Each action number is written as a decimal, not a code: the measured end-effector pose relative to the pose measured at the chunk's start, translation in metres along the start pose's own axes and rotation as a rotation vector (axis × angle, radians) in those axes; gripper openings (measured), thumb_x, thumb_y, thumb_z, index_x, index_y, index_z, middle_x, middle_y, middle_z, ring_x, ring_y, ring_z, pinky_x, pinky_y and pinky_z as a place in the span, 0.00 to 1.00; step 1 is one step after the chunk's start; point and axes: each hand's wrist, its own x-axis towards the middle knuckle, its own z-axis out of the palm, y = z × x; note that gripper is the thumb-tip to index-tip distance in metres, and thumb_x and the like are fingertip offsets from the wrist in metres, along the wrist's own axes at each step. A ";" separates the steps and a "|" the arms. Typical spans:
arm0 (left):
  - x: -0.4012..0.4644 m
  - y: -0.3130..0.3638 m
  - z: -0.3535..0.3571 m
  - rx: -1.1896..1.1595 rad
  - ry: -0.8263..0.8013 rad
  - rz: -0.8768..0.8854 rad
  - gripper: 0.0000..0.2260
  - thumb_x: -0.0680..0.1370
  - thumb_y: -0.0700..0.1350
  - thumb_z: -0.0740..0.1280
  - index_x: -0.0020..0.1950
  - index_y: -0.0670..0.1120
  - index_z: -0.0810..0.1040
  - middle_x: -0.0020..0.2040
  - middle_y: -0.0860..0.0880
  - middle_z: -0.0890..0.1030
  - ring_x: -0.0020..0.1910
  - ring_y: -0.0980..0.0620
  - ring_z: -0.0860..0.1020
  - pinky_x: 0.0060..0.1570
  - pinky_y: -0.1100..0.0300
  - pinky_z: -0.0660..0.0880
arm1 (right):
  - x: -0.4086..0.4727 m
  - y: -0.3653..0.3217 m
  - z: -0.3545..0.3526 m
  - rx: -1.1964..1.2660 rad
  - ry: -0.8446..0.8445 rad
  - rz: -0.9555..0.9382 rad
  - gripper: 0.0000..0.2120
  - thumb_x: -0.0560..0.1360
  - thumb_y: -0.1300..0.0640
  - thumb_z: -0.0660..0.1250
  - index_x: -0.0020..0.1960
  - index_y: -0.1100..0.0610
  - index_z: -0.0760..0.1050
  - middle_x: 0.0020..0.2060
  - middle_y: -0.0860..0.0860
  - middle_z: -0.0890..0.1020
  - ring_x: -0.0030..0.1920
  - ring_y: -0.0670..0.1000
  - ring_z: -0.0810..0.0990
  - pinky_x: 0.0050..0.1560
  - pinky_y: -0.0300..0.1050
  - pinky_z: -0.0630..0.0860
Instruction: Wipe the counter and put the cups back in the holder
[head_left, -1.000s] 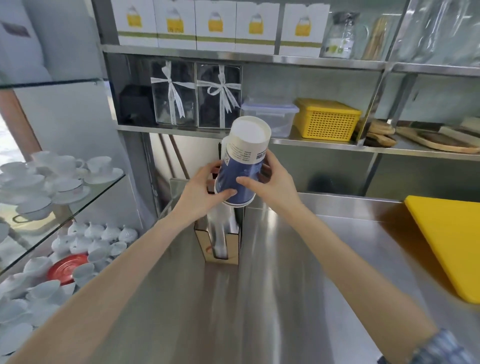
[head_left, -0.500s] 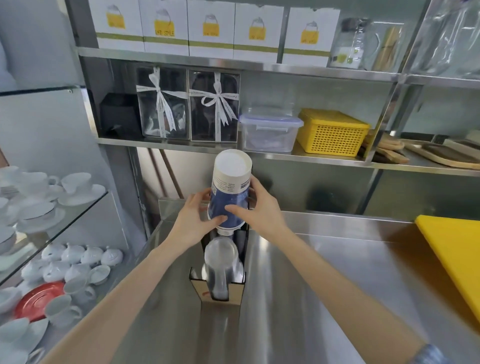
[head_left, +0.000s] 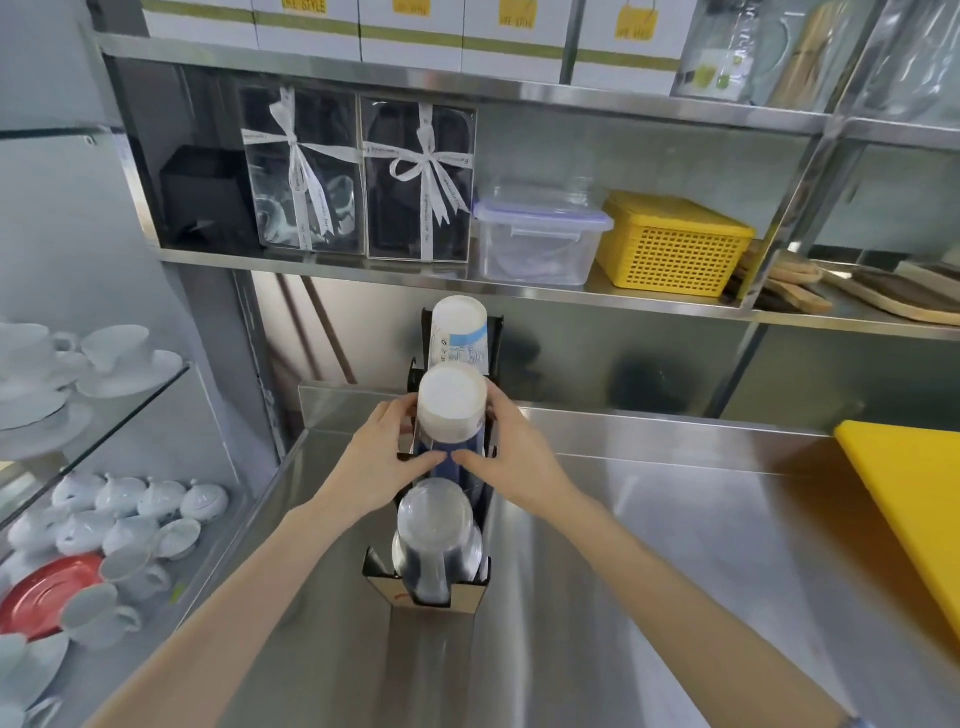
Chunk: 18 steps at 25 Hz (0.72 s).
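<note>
Head view: both hands are wrapped around a stack of blue paper cups (head_left: 451, 415), which stands upside down with its white base facing the camera. The left hand (head_left: 382, 467) closes on the stack's left side and the right hand (head_left: 506, 457) on its right, and the fingers (head_left: 467, 460) of the two nearly meet across the blue wall just below the white base. The stack sits in the middle slot of a black cup holder (head_left: 434, 587) that runs away from the person along the steel tabletop (head_left: 675, 545). Just nearer than the fingers, a stack of clear plastic cups (head_left: 439, 535) fills the front slot; just beyond them, a white paper cup stack (head_left: 460, 332) with light-blue print stands in the rear slot.

The step appears to be seating the blue stack in its slot, and it looks nearly finished, though how deep the bottom rim has gone is hidden behind the clear cups. To do it well, keep the stack upright and centred between the holder's side walls, press down evenly with both hands so that the rim does not catch on an edge, and avoid squeezing hard enough to dent the paper. Let go only once the stack stands without leaning on the clear cups at the near side of the fingers
</note>
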 end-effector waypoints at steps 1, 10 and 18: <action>-0.001 0.001 -0.002 0.000 0.006 0.022 0.29 0.70 0.45 0.71 0.68 0.45 0.63 0.66 0.44 0.71 0.62 0.49 0.72 0.63 0.55 0.68 | -0.002 0.000 -0.001 -0.028 -0.006 -0.002 0.37 0.70 0.58 0.69 0.72 0.54 0.53 0.71 0.50 0.66 0.70 0.50 0.65 0.63 0.35 0.60; -0.012 0.017 -0.007 0.192 0.067 0.154 0.21 0.75 0.45 0.65 0.67 0.45 0.67 0.67 0.49 0.70 0.63 0.50 0.72 0.61 0.60 0.67 | -0.021 0.002 0.004 -0.411 -0.049 -0.164 0.24 0.75 0.59 0.61 0.70 0.56 0.61 0.74 0.50 0.59 0.70 0.55 0.65 0.67 0.53 0.69; -0.012 0.026 -0.015 0.341 -0.075 0.120 0.25 0.77 0.50 0.60 0.72 0.46 0.58 0.74 0.47 0.62 0.71 0.47 0.63 0.70 0.49 0.62 | -0.027 -0.009 -0.017 -0.574 -0.103 -0.073 0.31 0.76 0.53 0.60 0.73 0.52 0.49 0.76 0.50 0.51 0.75 0.55 0.51 0.74 0.54 0.50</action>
